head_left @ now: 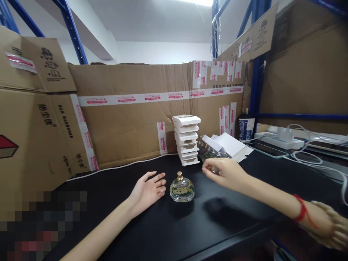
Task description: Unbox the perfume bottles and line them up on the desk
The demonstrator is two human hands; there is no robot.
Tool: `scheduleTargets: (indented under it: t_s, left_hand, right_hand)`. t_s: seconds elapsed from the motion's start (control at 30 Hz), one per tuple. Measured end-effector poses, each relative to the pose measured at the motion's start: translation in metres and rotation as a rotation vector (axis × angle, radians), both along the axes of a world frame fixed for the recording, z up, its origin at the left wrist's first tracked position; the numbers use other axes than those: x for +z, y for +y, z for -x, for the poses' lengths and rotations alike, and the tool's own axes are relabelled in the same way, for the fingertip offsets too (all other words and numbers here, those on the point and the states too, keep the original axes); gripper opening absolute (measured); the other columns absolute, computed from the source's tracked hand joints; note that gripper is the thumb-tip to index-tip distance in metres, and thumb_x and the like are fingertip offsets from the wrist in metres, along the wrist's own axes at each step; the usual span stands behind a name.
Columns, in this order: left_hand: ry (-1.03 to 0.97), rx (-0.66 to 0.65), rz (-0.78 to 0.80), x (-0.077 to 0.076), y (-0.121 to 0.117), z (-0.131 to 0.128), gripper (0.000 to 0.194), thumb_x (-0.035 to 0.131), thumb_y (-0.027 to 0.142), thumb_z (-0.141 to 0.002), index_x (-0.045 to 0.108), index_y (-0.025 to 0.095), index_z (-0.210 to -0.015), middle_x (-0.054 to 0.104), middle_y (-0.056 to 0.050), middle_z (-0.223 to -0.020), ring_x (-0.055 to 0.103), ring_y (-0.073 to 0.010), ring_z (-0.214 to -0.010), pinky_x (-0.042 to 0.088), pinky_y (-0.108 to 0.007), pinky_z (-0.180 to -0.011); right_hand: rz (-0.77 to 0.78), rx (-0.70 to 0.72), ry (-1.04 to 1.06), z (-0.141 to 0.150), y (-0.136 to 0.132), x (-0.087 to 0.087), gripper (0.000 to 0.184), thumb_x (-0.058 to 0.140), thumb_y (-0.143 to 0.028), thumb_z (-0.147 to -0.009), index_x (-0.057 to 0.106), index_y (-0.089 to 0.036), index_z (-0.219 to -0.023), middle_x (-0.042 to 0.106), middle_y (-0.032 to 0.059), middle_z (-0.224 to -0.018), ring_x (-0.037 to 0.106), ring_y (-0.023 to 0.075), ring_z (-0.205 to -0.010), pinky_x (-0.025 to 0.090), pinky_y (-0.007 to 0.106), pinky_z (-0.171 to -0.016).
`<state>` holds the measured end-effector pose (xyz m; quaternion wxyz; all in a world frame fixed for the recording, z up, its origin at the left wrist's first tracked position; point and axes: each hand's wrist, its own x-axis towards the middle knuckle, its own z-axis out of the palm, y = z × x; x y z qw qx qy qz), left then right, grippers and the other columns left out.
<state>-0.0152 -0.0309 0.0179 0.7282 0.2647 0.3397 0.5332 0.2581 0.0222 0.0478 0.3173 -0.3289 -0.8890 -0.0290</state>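
Observation:
A clear glass perfume bottle (182, 190) with a gold neck stands upright on the black table, between my two hands. My left hand (148, 192) lies just left of it, palm up, fingers apart and holding nothing. Above the table on the right, my right hand (227, 173) has its fingers curled in towards the thumb. A small greenish glint shows between those fingers; whether it is something held or a bottle behind is unclear. Just beyond this hand is a group of similar perfume bottles (208, 150), partly hidden by an open white carton (231, 145).
A stack of white folded box pieces (187, 139) stands at the back. Cardboard walls (130, 127) enclose the table's left and back. To the right are a patterned cup (246, 127), a phone (268, 149), a white power strip (282, 141) and loose cables.

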Motion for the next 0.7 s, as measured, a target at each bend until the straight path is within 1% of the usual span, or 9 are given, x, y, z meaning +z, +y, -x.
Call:
scheduleTargets:
  t_s: [0.07,0.13,0.23,0.3,0.37,0.43,0.53,0.6,0.7]
  left_hand:
    - [0.000,-0.005,0.004,-0.001,0.000,0.001,0.024,0.042,0.028,-0.084,0.056,0.010,-0.087,0.052,-0.004,-0.065,0.046,-0.0124,-0.052,0.039,-0.023,-0.053]
    - [-0.005,-0.008,0.005,-0.001,0.000,0.001,0.023,0.042,0.028,-0.084,0.056,0.009,-0.087,0.052,-0.004,-0.066,0.046,-0.0122,-0.053,0.039,-0.023,-0.053]
    - [-0.011,-0.011,0.006,-0.001,0.000,0.001,0.023,0.042,0.027,-0.084,0.056,0.009,-0.088,0.052,-0.004,-0.066,0.046,-0.0122,-0.053,0.039,-0.023,-0.054]
    - [-0.012,-0.015,0.006,-0.001,0.000,0.001,0.023,0.042,0.027,-0.084,0.056,0.009,-0.088,0.051,-0.004,-0.066,0.046,-0.0120,-0.053,0.039,-0.023,-0.054]
    - [-0.009,-0.014,0.008,-0.001,0.000,0.001,0.023,0.042,0.028,-0.084,0.055,0.009,-0.088,0.051,-0.004,-0.066,0.045,-0.0118,-0.053,0.039,-0.023,-0.053]
    - [-0.006,-0.008,0.011,-0.001,0.000,0.001,0.023,0.042,0.028,-0.084,0.055,0.009,-0.088,0.051,-0.004,-0.066,0.045,-0.0115,-0.052,0.039,-0.023,-0.053]
    - [0.001,-0.007,0.008,0.000,0.000,0.000,0.023,0.042,0.028,-0.085,0.055,0.010,-0.088,0.051,-0.004,-0.066,0.045,-0.0114,-0.052,0.039,-0.023,-0.053]
    - [0.007,-0.011,0.004,0.000,-0.001,-0.001,0.023,0.042,0.028,-0.085,0.055,0.010,-0.088,0.051,-0.004,-0.066,0.045,-0.0116,-0.052,0.039,-0.023,-0.053]
    - [0.016,-0.012,0.001,0.001,-0.002,-0.001,0.023,0.041,0.027,-0.085,0.055,0.010,-0.088,0.051,-0.004,-0.066,0.046,-0.0117,-0.053,0.039,-0.023,-0.054]
  right_hand:
    - [-0.005,-0.196,-0.077,-0.018,0.006,0.005,0.028,0.041,-0.034,-0.085,0.063,-0.021,-0.072,0.062,-0.0006,-0.059,0.056,0.0114,-0.054,0.029,0.022,-0.049]
    - [-0.030,-0.379,-0.206,-0.036,0.014,0.007,0.033,0.040,-0.034,-0.085,0.062,-0.020,-0.065,0.064,0.0022,-0.061,0.059,0.0143,-0.058,0.025,0.023,-0.048]
    - [-0.002,-0.565,-0.399,-0.056,0.027,0.003,0.033,0.042,-0.031,-0.082,0.060,-0.019,-0.058,0.065,0.0048,-0.062,0.061,0.0166,-0.060,0.021,0.023,-0.046]
    - [0.029,-0.579,-0.432,-0.065,0.034,-0.004,0.023,0.047,-0.030,-0.079,0.063,-0.020,-0.066,0.066,0.0032,-0.063,0.061,0.0169,-0.061,0.021,0.022,-0.046]
    - [0.045,-0.549,-0.399,-0.069,0.037,-0.011,0.017,0.050,-0.030,-0.077,0.065,-0.024,-0.080,0.066,0.0002,-0.064,0.062,0.0163,-0.061,0.022,0.022,-0.047]
    - [0.042,-0.544,-0.336,-0.070,0.038,-0.017,0.019,0.050,-0.030,-0.077,0.066,-0.027,-0.088,0.067,-0.0020,-0.065,0.062,0.0158,-0.063,0.023,0.021,-0.047]
    - [0.015,-0.609,-0.267,-0.070,0.039,-0.022,0.020,0.049,-0.033,-0.079,0.067,-0.028,-0.087,0.068,-0.0022,-0.067,0.063,0.0167,-0.065,0.022,0.022,-0.047]
    - [0.009,-0.643,-0.262,-0.070,0.040,-0.024,0.021,0.051,-0.033,-0.079,0.066,-0.028,-0.092,0.068,-0.0021,-0.066,0.063,0.0177,-0.065,0.021,0.022,-0.046]
    - [0.024,-0.629,-0.283,-0.071,0.044,-0.027,0.028,0.052,-0.030,-0.078,0.063,-0.029,-0.103,0.068,-0.0022,-0.067,0.064,0.0183,-0.066,0.021,0.022,-0.046]
